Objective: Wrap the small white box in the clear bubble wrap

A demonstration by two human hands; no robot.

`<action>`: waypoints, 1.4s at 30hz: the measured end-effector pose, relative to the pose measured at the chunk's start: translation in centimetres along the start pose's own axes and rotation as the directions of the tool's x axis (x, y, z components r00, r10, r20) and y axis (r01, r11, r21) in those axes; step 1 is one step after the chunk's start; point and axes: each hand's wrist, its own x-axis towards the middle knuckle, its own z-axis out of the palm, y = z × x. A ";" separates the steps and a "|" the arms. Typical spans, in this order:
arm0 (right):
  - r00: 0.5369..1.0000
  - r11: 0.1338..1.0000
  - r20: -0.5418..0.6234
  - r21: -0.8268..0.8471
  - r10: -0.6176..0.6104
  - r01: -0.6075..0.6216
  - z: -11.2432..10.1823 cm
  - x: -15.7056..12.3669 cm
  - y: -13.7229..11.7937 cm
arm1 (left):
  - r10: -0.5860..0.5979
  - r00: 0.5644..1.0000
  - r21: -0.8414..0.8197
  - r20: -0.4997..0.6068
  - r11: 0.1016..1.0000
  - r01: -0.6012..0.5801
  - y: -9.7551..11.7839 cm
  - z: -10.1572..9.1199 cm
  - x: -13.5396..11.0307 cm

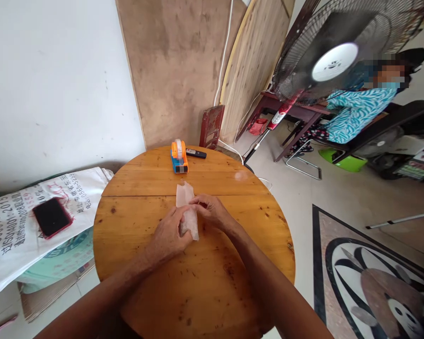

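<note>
A small translucent plastic bag (pixel 184 195) with pale contents lies on the round wooden table (pixel 233 282). My left hand (pixel 169 235) is curled around the bag's near end, fingers closed on it. From the right, my right hand (pixel 212 211) pinches the bag's middle edge with its fingertips. The bag's far end sticks out flat beyond both hands.
An orange and blue tape dispenser (pixel 179 157) and a dark remote (pixel 196 153) sit at the table's far edge. A black phone in a red case (pixel 52 217) lies on a printed sack at left. A standing fan (pixel 334 52) and a seated person (pixel 360 110) are at right.
</note>
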 end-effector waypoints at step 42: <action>0.876 0.861 0.076 0.163 0.476 -0.482 1.2 7.2 3.3 | 0.171 0.984 0.131 -0.048 0.978 -0.163 0.1 0.3 -0.2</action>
